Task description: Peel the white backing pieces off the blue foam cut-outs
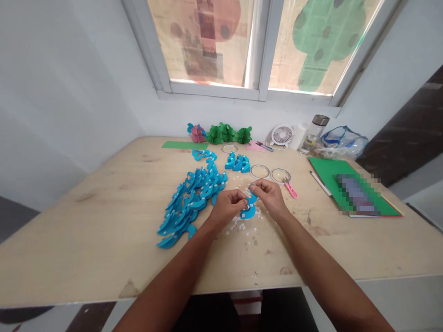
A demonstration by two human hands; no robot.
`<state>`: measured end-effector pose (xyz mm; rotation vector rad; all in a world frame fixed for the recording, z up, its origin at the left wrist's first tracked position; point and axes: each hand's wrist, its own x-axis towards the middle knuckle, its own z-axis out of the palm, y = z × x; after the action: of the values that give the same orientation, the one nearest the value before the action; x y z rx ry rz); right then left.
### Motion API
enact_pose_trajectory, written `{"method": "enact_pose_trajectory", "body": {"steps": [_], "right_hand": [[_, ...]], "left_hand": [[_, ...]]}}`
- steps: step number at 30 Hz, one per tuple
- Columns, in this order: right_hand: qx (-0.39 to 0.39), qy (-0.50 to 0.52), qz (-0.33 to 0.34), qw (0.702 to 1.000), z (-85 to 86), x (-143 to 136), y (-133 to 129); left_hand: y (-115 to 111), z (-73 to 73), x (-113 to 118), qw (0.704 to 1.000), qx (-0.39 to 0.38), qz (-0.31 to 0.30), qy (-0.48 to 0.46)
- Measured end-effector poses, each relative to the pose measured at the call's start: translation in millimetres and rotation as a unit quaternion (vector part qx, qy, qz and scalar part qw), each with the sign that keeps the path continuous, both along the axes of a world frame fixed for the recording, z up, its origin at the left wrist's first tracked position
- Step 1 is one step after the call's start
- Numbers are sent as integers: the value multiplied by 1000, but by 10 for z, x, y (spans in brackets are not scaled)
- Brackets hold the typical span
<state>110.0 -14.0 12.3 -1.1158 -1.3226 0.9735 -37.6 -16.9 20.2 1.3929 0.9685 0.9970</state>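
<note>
Between my two hands is a curved blue paper cutout point(248, 213) with small white squares on it. My left hand point(230, 205) pinches its left side, fingers closed. At its upper right end, my right hand point(268, 193) grips it between thumb and fingertips. Small white paper squares point(242, 226) lie scattered on the wood below and around the cutout. Left of my left hand spreads a long overlapping pile of similar blue cutouts point(194, 198), many bearing white squares. A smaller group of blue pieces point(237, 163) sits beyond my hands.
Metal rings point(259, 171) and pink-handled scissors point(290, 188) lie behind my right hand. Green folded paper shapes point(226, 133), a small white fan point(282, 135) and a bottle point(311, 136) line the wall. Green sheets point(325, 173) are at the right of the wooden table point(114, 221).
</note>
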Motion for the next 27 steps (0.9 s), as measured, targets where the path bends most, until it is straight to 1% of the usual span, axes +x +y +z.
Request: {"method": "enact_pose_trajectory", "body": {"steps": [4,8,10,14,22,27], "right_hand": [[3,-5,-1,1000,7,7,10],[9,-19,-20,1000,-14,21,23],[9,-11,-17,1000,-22,22,25],[-8,4,13,1000,-12,13,18],[-50,-32,70,996,-30,8,7],[-71,-42,94,992,-38,-14,-6]], "left_hand": [[11,-11,-3,1000,2,7,8],[17,-22,0,1000,-4,-11,13],[26,-39,-2,1000,-7,-11,5],[68,-84,-25,1000,-5,15,-16],[133,-142,-58,993,-40,77,-79],[133,-145,-36,990,-37,88,-102]]}}
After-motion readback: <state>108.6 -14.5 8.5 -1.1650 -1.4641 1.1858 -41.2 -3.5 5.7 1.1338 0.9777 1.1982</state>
